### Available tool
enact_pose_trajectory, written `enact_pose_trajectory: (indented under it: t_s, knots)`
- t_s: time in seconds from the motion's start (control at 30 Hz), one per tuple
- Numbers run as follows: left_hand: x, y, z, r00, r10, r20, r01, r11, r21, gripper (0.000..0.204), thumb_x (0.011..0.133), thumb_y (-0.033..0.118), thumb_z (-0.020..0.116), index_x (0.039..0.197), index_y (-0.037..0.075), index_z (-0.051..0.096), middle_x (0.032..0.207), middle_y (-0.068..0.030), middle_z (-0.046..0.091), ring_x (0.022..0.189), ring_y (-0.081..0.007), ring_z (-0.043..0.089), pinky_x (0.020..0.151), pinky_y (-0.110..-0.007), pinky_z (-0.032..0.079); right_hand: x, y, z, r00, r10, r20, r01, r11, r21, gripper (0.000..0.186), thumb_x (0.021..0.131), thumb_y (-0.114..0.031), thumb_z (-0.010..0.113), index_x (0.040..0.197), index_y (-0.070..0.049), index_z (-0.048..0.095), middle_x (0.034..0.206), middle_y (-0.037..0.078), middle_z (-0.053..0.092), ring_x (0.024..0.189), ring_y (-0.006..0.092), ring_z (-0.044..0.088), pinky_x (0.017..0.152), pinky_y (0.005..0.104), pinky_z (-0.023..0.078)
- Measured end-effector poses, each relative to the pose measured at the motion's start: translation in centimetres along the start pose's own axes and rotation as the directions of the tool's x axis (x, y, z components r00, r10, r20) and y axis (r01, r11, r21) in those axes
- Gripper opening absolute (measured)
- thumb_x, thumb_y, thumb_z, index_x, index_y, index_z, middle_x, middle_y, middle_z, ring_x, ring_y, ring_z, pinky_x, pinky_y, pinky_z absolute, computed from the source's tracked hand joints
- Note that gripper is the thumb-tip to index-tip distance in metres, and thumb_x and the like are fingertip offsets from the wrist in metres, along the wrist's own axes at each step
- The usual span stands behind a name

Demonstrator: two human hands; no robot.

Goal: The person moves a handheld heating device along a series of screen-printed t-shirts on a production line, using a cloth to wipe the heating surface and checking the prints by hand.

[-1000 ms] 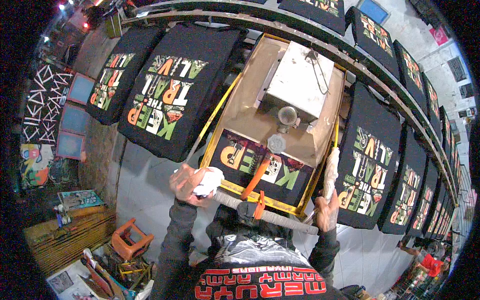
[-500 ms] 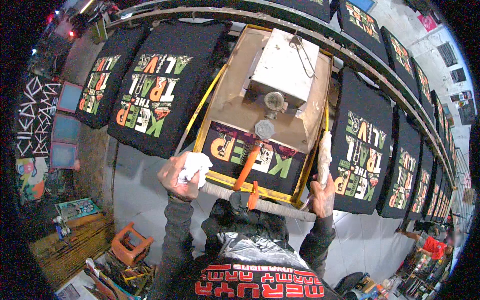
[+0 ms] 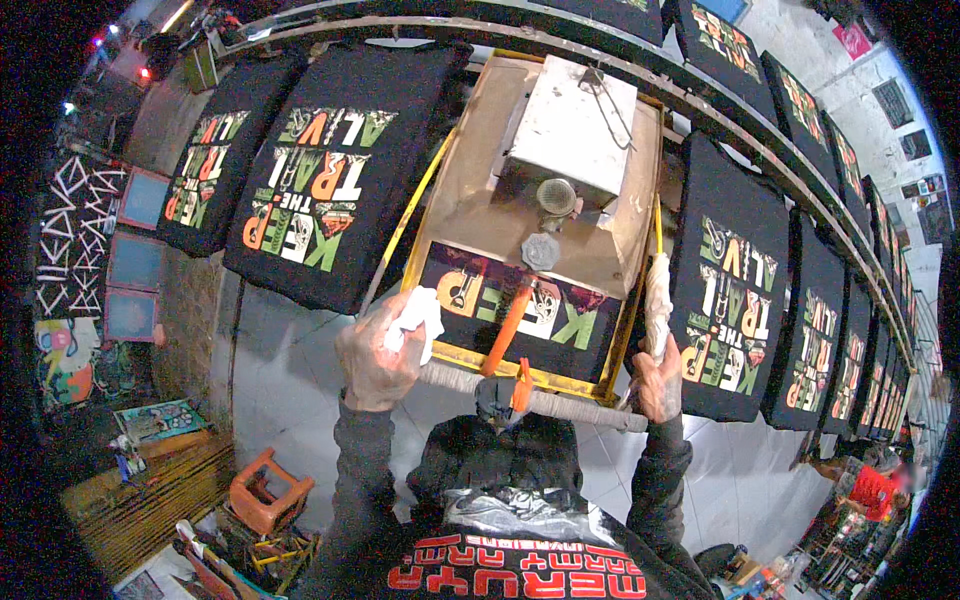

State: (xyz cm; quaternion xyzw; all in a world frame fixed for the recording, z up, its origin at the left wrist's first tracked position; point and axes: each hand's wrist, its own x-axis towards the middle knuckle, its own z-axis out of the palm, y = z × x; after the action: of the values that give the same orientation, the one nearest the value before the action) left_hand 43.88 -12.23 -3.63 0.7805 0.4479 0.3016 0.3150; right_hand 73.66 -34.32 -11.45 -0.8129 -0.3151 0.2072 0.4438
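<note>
A wide metal heater hood [image 3: 465,190] in a yellow frame [image 3: 545,377] hangs over a black printed T-shirt, whose lettering [image 3: 515,312] shows through the opening at its near end. My left hand [image 3: 378,355] is closed around a bunched white cloth [image 3: 414,322] at the frame's near left corner. On the other side my right hand [image 3: 657,385] grips the cloth-wrapped handle [image 3: 659,305]. An orange hose [image 3: 508,328] runs from a grey knob [image 3: 540,251] toward me, past the wrapped near bar [image 3: 580,405].
Black printed T-shirts lie on boards to the left [image 3: 345,170] and right [image 3: 735,290], with several more along the curved rail [image 3: 690,88]. A white metal box [image 3: 575,125] sits atop the hood. An orange stool [image 3: 270,490] stands lower left; a person in red [image 3: 872,492] is far right.
The view has shifted slightly, so most things sit a little further right. My left hand and its white cloth have moved slightly right along the frame corner. Both hands keep their grip.
</note>
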Motion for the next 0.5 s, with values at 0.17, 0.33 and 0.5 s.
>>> enact_pose_trajectory:
  t_s: [0.17,0.33,0.5]
  knots:
    - [-3.4,-0.5,-0.5,0.995,-0.088,-0.042,0.081,0.986,-0.145,0.029,0.083,0.017,0.06,0.108,0.001,0.066,0.085,-0.0106,0.07,0.072,-0.0192,0.069,0.064,-0.031,0.054,-0.7,1.0,0.1,0.988,0.13,0.084,-0.123,0.989,-0.077,0.05,0.081,-0.019,0.057,0.123,0.005,0.048,0.101,0.011,0.058,0.09,0.0208,0.056,0.082,0.0313,0.046]
    - [-7.0,-2.3,-1.5,0.993,-0.117,-0.017,0.114,0.988,-0.104,0.037,0.086,0.019,0.06,0.118,0.002,0.059,0.093,-0.0069,0.067,0.079,-0.0157,0.063,0.067,-0.028,0.051,0.2,-0.9,0.7,0.99,-0.005,0.142,0.017,0.997,-0.08,0.055,0.079,-0.018,0.063,0.125,0.008,0.047,0.111,0.027,0.061,0.103,0.038,0.06,0.088,0.0425,0.047]
    - [-8.8,-1.0,-1.2,0.958,-0.263,-0.117,0.241,0.955,-0.171,0.026,0.083,0.007,0.057,0.108,0.0,0.065,0.078,-0.0087,0.069,0.065,-0.0142,0.065,0.06,-0.028,0.052,1.5,-2.8,0.4,0.969,-0.017,0.245,0.062,0.982,-0.176,0.055,0.08,-0.019,0.062,0.125,0.01,0.046,0.111,0.029,0.06,0.103,0.0392,0.06,0.089,0.0416,0.046]
